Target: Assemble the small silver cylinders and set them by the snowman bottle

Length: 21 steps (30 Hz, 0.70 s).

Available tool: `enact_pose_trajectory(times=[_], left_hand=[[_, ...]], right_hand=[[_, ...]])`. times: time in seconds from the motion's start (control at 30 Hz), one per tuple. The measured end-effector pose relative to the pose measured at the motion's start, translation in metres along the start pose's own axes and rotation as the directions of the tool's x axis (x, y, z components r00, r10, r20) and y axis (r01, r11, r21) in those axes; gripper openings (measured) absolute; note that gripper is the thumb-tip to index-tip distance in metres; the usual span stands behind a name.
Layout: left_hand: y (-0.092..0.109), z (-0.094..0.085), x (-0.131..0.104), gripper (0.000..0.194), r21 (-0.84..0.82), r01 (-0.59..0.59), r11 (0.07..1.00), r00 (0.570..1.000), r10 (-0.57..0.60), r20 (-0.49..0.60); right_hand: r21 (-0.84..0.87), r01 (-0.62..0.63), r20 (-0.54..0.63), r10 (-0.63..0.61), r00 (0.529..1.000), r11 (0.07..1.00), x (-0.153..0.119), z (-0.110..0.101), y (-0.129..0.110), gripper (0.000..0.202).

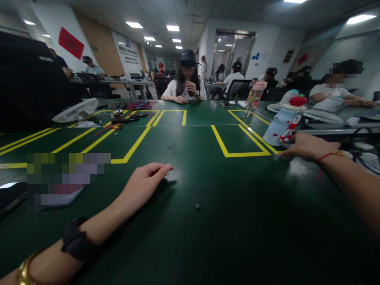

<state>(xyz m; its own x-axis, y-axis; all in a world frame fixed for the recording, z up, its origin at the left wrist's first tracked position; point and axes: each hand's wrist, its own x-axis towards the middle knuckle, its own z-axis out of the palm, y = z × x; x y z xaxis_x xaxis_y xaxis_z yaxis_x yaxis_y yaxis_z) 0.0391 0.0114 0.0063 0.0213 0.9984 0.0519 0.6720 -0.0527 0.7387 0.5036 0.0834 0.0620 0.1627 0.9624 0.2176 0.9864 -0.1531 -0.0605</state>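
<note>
On the table (208,245), between left hand (147,178) and right hand (313,145) but closer in, 1 small dark ring (197,206) lies loose, untouched; handling of it judged not yet done. Left: forearm extended, thumb and fingers drawn together, nothing visible held. Right: outstretched, palm down, beside blue bottle (275,127); grasp cannot be told.

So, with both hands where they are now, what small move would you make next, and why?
I'd probably move the left hand toward the small dark piece on the green table. The piece lies by itself, closer to that hand than to the right hand, which is over beside the light blue bottle. I see nothing in the left hand.
</note>
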Motion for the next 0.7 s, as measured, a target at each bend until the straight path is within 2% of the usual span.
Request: enact_pose_trajectory(times=[0.07,0.1,0.13,0.17,0.2,0.27,0.3,0.33,0.37,0.43,0.53,0.6,0.63,0.67,0.7], left_hand=[[0.002,0.000,-0.001,0.046,0.012,0.012,1.000,1.000,-0.012,-0.001],[0.002,0.000,-0.001,0.046,0.019,0.021,1.000,1.000,-0.021,-0.001],[0.003,0.000,-0.001,0.046,0.025,0.027,0.999,1.000,-0.027,-0.001],[0.002,0.001,-0.001,0.046,0.027,0.025,0.999,1.000,-0.025,0.000],[0.002,0.001,-0.001,0.046,0.025,0.014,1.000,1.000,-0.014,-0.002],[0.000,0.002,-0.001,0.044,0.017,-0.023,1.000,1.000,0.023,-0.009],[-0.001,0.002,-0.001,0.043,0.012,-0.040,0.999,0.999,0.041,-0.012],[-0.003,0.002,-0.001,0.042,0.009,-0.052,0.999,0.999,0.052,-0.015],[-0.003,0.003,-0.001,0.041,0.009,-0.056,0.998,0.998,0.056,-0.018],[-0.004,0.002,-0.001,0.040,0.011,-0.044,0.999,0.999,0.044,-0.015],[-0.001,0.001,-0.001,0.039,0.014,-0.024,1.000,1.000,0.024,0.001],[0.000,0.001,-0.001,0.038,0.013,-0.028,1.000,1.000,0.028,0.006],[0.001,0.001,-0.001,0.038,0.013,-0.034,0.999,0.999,0.034,0.004],[0.001,0.001,-0.001,0.038,0.012,-0.040,0.999,0.999,0.040,0.002],[0.001,0.002,-0.001,0.038,0.012,-0.045,0.999,0.999,0.045,0.001]], right_hand=[[-0.029,0.004,-0.043,-0.005,0.999,1.000,-0.019,-0.003,-0.040,0.055],[0.018,0.067,-0.041,-0.067,0.997,0.998,-0.034,-0.002,-0.065,0.060],[0.088,0.183,-0.005,-0.184,0.983,0.979,-0.053,0.000,-0.092,0.058],[0.278,0.357,0.048,-0.384,0.922,0.892,-0.074,0.004,-0.119,0.053],[0.452,0.467,0.089,-0.559,0.824,0.760,-0.096,0.010,-0.143,0.050],[0.627,0.544,0.066,-0.734,0.676,0.558,-0.136,0.023,-0.182,0.041],[0.653,0.569,0.046,-0.776,0.630,0.501,-0.151,0.029,-0.195,0.032],[0.658,0.585,0.030,-0.793,0.608,0.473,-0.160,0.034,-0.202,0.024],[0.651,0.597,0.018,-0.796,0.605,0.469,-0.164,0.037,-0.204,0.020],[0.616,0.602,-0.015,-0.757,0.653,0.508,-0.154,0.036,-0.195,0.021],[0.446,0.569,-0.090,-0.598,0.797,0.691,-0.109,0.019,-0.155,0.019],[0.254,0.450,-0.095,-0.441,0.892,0.856,-0.072,0.002,-0.117,0.022],[0.158,0.349,-0.071,-0.342,0.937,0.924,-0.055,-0.006,-0.097,0.023],[0.088,0.232,-0.040,-0.230,0.972,0.969,-0.040,-0.013,-0.076,0.024],[0.053,0.161,-0.024,-0.160,0.987,0.985,-0.027,-0.019,-0.056,0.024]])
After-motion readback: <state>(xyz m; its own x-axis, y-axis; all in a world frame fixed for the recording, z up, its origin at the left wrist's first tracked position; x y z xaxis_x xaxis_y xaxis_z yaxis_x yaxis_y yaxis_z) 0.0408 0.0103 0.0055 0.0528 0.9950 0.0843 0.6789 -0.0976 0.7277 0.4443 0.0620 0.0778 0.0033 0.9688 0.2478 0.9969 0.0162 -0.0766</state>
